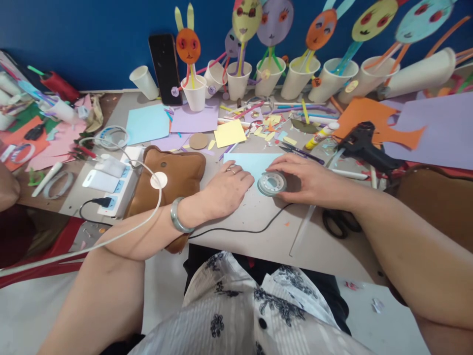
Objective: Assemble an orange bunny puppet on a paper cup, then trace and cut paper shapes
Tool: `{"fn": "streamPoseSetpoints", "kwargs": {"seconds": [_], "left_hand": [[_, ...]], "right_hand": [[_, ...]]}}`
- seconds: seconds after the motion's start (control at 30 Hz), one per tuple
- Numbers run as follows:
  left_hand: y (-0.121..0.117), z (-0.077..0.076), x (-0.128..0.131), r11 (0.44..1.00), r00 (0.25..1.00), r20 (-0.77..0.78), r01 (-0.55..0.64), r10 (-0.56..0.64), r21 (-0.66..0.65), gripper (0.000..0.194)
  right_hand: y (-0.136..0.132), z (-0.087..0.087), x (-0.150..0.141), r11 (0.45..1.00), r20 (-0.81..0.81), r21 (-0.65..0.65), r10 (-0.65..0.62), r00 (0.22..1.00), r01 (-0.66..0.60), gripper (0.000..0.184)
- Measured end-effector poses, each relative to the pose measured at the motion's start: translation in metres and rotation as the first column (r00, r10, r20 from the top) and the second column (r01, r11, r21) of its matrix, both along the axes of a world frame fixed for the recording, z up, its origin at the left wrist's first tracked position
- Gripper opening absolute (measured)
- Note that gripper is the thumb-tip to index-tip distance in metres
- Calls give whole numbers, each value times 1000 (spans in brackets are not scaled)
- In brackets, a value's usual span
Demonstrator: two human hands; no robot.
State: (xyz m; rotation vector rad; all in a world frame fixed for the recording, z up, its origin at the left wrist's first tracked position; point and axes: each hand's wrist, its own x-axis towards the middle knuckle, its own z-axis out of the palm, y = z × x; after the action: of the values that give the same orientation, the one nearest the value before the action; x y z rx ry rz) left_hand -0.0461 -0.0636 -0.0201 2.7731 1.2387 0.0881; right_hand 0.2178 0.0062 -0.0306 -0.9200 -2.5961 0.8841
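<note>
A light blue sheet of paper (254,160) lies on the table in front of me, partly hidden by both hands. My left hand (229,190) rests over its left side, palm down, with fingers loosely bent and nothing visible in them. Between the thumb and fingers of my right hand (310,180) is a roll of tape (272,183) with a white core, over the right side of the sheet. A pair of scissors (340,224) lies partly beneath my right forearm.
A hot glue gun (364,145) and glue stick (321,135) lie at right. Paper cups (194,93) with paper animal faces line the back, beside a phone (165,69). Left are a power strip (120,185) and brown pouch (170,165); a white cable crosses my left arm.
</note>
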Motion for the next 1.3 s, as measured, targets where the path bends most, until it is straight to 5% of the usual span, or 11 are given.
{"fn": "streamPoseSetpoints", "kwargs": {"seconds": [0.37,0.63,1.3], "left_hand": [[-2,0,0,1000,1000,-9,-15,15,14,28],[-3,-4,1,998,998,32,-53,52,26,26],[-6,-9,0,995,996,67,-69,64,74,28]], "right_hand": [[6,7,11,998,13,-17,52,999,-52,61],[11,12,14,996,-19,-62,66,998,-67,47],[10,8,6,999,-49,-37,33,998,-35,45]]}}
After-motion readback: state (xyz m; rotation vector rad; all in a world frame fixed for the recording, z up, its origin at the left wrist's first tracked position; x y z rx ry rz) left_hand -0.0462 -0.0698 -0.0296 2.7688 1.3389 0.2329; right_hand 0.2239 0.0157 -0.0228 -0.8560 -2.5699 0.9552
